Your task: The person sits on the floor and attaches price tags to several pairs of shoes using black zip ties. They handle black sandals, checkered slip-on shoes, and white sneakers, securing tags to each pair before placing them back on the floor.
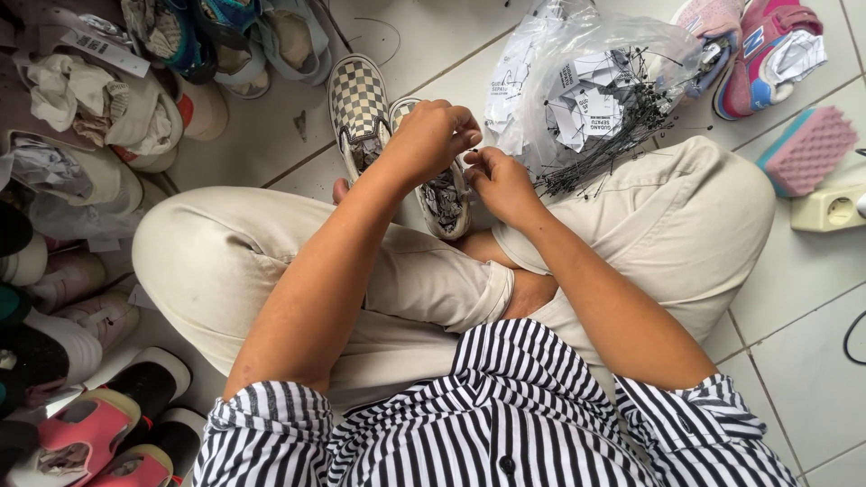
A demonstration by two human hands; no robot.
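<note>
I sit cross-legged on a tiled floor. My left hand (431, 137) is closed over the top of a checkered slip-on shoe (442, 200) that rests by my ankles. My right hand (498, 180) pinches something small at that shoe's opening; what it pinches is too small to tell. The shoe's checkered partner (357, 106) lies just beyond on the floor. A clear plastic bag (586, 81) of white paper tags with thin black ties lies on my right knee, close to my right hand.
Many shoes are piled along the left (99, 117) and at the lower left (99, 424). Pink sneakers (767, 54), a pink sponge (807, 149) and a beige wall-socket block (830, 209) sit at the right.
</note>
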